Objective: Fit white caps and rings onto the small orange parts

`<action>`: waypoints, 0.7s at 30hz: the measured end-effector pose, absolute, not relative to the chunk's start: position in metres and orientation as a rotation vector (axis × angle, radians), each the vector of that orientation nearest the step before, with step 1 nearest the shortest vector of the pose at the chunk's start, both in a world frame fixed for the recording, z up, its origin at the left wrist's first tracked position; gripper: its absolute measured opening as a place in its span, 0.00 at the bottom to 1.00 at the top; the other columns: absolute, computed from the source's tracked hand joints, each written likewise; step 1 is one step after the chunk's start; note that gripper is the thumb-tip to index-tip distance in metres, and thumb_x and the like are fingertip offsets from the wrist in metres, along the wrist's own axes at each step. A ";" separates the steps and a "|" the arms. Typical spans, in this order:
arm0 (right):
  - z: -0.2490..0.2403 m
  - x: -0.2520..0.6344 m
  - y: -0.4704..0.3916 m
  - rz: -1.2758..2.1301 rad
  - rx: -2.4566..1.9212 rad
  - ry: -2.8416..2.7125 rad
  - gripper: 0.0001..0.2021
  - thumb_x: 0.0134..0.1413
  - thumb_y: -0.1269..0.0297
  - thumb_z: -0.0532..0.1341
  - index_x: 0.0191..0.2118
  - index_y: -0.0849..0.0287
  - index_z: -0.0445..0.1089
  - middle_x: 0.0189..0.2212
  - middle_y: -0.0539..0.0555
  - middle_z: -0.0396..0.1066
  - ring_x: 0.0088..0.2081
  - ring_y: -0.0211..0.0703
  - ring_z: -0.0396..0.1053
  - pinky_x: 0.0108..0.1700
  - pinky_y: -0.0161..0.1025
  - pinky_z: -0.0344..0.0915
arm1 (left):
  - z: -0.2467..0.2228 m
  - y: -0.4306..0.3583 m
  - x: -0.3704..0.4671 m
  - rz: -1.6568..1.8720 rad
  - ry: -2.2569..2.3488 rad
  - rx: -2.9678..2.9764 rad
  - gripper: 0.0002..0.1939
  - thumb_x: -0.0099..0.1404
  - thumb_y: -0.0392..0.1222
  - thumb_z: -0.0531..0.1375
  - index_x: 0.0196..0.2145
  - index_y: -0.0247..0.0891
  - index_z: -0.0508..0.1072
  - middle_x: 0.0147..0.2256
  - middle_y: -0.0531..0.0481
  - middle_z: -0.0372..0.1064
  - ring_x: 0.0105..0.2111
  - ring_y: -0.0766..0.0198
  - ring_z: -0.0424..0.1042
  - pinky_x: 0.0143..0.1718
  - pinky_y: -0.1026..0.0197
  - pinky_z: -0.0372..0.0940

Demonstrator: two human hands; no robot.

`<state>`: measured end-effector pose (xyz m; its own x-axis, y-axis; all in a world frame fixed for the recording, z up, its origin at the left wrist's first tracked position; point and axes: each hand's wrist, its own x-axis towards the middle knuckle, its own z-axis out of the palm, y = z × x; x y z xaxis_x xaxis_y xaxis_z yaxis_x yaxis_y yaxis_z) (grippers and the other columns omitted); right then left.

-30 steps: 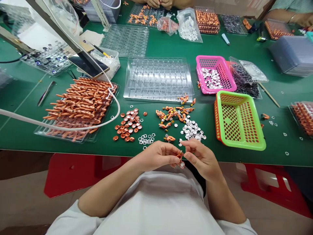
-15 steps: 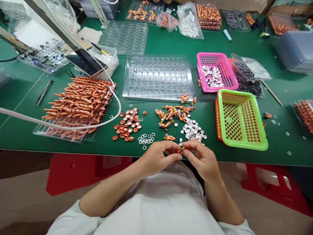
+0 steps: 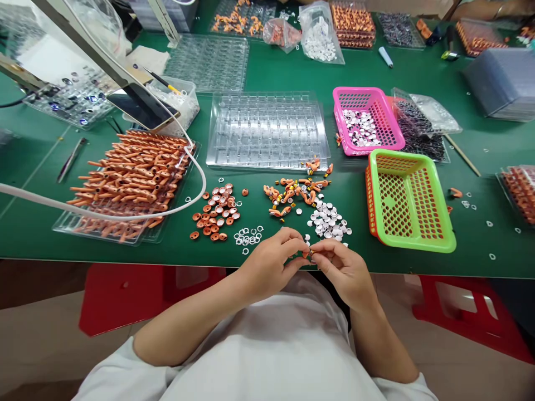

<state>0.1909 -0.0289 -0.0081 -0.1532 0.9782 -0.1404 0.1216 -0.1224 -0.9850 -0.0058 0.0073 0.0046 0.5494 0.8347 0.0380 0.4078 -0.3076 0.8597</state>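
Where the fingers meet, an orange part sits between.

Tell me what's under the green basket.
A red basket, its wall showing at left; the green basket hides most of it, and anything between the two can't be seen.

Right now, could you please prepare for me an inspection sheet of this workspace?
Surface: green tabletop, visible between things.
Job's things: orange cups, white rings, white caps, curved orange pieces, in loose groups.
Clutter: stray rings right of the lime-green basket.
Hands: left hand and right hand pinch a small orange piece, partly hidden.
Cables: white cord passes over heaped orange rods; contact unclear.
Surroundings: red stools; another person's arm, top right.
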 end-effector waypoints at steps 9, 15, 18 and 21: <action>-0.006 0.184 -0.031 1.271 -1.226 -1.271 0.06 0.59 0.69 0.62 0.40 0.51 0.74 0.37 0.50 0.71 0.40 0.37 0.70 0.41 0.33 0.68 | 0.004 0.009 0.005 0.622 1.002 1.377 0.07 0.64 0.35 0.60 0.40 0.38 0.75 0.37 0.49 0.75 0.37 0.64 0.74 0.41 0.62 0.68; -0.004 0.179 -0.033 1.083 -1.269 -1.235 0.07 0.57 0.71 0.64 0.39 0.51 0.74 0.37 0.50 0.72 0.40 0.39 0.70 0.41 0.35 0.68 | -0.001 0.008 0.011 0.728 0.873 0.888 0.10 0.59 0.38 0.65 0.40 0.35 0.76 0.37 0.47 0.75 0.37 0.63 0.75 0.42 0.60 0.71; -0.004 0.175 -0.035 0.988 -1.326 -1.256 0.06 0.56 0.72 0.64 0.38 0.52 0.74 0.37 0.50 0.72 0.40 0.40 0.70 0.42 0.36 0.67 | -0.006 0.003 0.013 0.850 0.941 0.989 0.09 0.60 0.39 0.65 0.40 0.37 0.77 0.39 0.47 0.75 0.41 0.60 0.75 0.47 0.58 0.70; -0.007 0.171 -0.038 0.998 -1.363 -1.231 0.06 0.57 0.71 0.64 0.38 0.52 0.74 0.36 0.50 0.73 0.39 0.40 0.71 0.41 0.36 0.68 | -0.011 -0.002 0.015 0.946 0.965 1.056 0.08 0.61 0.38 0.65 0.40 0.39 0.78 0.40 0.47 0.76 0.44 0.59 0.75 0.51 0.56 0.69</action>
